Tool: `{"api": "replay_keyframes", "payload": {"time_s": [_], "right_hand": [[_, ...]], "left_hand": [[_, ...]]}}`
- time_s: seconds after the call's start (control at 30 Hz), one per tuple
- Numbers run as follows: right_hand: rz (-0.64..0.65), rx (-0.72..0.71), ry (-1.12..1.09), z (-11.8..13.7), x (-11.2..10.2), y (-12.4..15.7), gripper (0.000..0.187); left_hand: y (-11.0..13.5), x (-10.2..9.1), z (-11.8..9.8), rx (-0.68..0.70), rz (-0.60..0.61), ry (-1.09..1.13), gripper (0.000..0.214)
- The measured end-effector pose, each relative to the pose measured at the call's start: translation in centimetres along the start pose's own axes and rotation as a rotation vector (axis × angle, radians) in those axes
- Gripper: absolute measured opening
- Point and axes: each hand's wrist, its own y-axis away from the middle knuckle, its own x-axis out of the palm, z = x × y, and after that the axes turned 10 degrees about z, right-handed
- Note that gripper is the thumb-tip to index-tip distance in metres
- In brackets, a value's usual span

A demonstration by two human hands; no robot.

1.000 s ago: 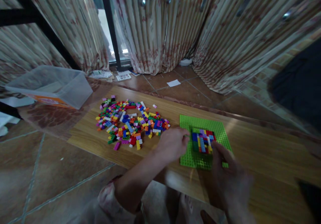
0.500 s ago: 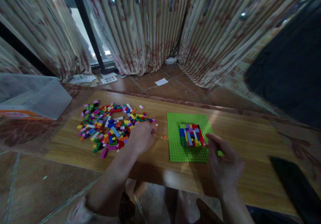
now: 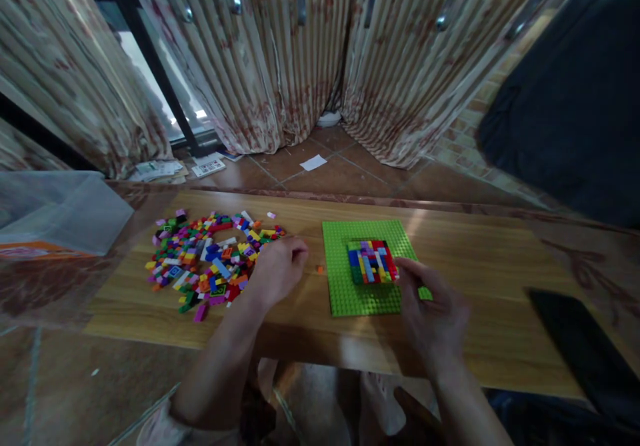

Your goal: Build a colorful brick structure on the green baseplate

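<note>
My left hand (image 3: 280,266) hovers at the right edge of a pile of loose toy bricks (image 3: 220,269), its fingers curled closed; whatever is in them is hidden. One small orange brick (image 3: 320,269) lies alone on the table between that hand and a green baseplate (image 3: 340,299). On the baseplate sits a squarish multicoloured brick build (image 3: 370,263), blue and green at its left, red at its right. At the build's right edge, the fingertips of my right hand (image 3: 433,303) are drawn together. I cannot make out what they hold.
The wooden table (image 3: 480,273) stretches away to the right, with a dark flat object (image 3: 565,333) near its right end. A clear plastic bin with an orange band (image 3: 65,213) stands at the left. Striped curtains (image 3: 280,66) hang beyond, and papers (image 3: 160,169) lie on the floor.
The camera view has shifted a little. My left hand has drawn slightly away from the pile, its fingers still curled. My right hand stays by the build's right edge.
</note>
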Motion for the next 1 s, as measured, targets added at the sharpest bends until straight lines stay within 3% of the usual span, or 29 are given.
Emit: {"api": "replay_keyframes", "payload": {"time_s": [0.13,0.23,0.7,0.83,1.0], "right_hand": [[-0.026,0.035,0.022,-0.1,-0.2,0.0,0.017],[-0.015,0.032,0.019,-0.1,-0.2,-0.1,0.017],[0.030,0.009,-0.001,-0.1,0.7,0.1,0.016],[0.045,-0.017,0.023,0.2,0.7,0.2,0.018],[0.179,-0.178,0.058,1.1,1.5,0.6,0.021]], "left_hand": [[0.0,-1.0,1.4,-0.090,-0.056,0.018,0.027],[0.1,-1.3,1.9,-0.105,-0.015,-0.003,0.023],[0.4,0.0,0.2,-0.124,0.026,-0.267,0.017],[0.5,0.1,-0.7,-0.097,-0.017,-0.141,0.017],[0.6,1.1,-3.2,-0.011,0.066,0.313,0.017]]}}
